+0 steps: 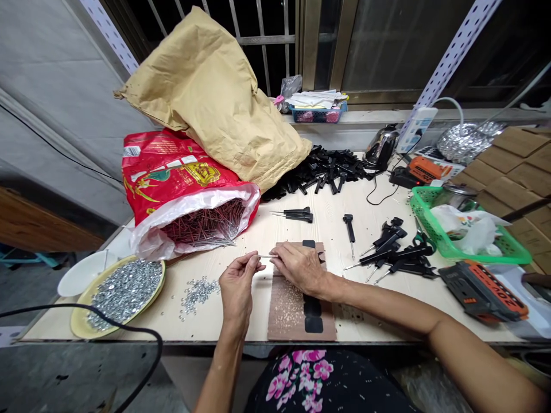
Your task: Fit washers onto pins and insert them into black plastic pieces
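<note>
Centrally, thin nail (267, 257) pinched between left hand (236, 282) and right hand (299, 267) fingers, seemingly level, above brown board (287, 312).

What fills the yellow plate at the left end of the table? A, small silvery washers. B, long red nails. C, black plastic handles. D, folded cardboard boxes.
A: the yellow plate is heaped with small silvery washers, and a few more lie loose on the table beside it.
</note>
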Demonstrator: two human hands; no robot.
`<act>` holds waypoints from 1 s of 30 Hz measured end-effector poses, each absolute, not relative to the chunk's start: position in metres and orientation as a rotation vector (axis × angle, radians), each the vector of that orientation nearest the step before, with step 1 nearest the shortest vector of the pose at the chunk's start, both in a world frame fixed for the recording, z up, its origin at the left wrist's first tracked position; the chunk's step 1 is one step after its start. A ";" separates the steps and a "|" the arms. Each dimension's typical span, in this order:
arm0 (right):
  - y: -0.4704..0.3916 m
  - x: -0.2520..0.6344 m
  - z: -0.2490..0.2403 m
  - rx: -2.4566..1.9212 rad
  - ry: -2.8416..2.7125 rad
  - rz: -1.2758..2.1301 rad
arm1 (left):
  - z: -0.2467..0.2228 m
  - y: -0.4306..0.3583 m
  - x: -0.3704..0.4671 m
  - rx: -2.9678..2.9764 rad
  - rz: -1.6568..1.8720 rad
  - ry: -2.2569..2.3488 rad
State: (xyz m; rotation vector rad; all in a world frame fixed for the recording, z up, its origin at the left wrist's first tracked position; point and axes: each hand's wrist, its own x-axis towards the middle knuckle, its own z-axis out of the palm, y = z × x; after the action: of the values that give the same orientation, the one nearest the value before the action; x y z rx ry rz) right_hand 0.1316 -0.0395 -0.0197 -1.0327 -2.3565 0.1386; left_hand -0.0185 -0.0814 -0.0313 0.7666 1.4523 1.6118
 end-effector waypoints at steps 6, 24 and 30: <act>-0.036 0.133 -0.028 -1.009 -2.362 0.185 | -0.036 -0.081 -0.018 0.798 1.606 1.447; -0.021 0.176 -0.034 -1.015 -2.185 0.738 | -0.034 -0.080 -0.001 0.873 1.363 1.392; -0.010 0.245 -0.049 -1.216 -2.296 0.427 | -0.043 -0.078 0.013 0.817 1.263 1.355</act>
State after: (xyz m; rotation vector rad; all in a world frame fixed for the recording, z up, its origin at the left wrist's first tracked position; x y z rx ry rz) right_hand 0.2451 -0.0096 -0.0488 -1.2159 -2.2956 0.4270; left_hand 0.0125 -0.0782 -0.0428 0.8169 1.3554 1.2627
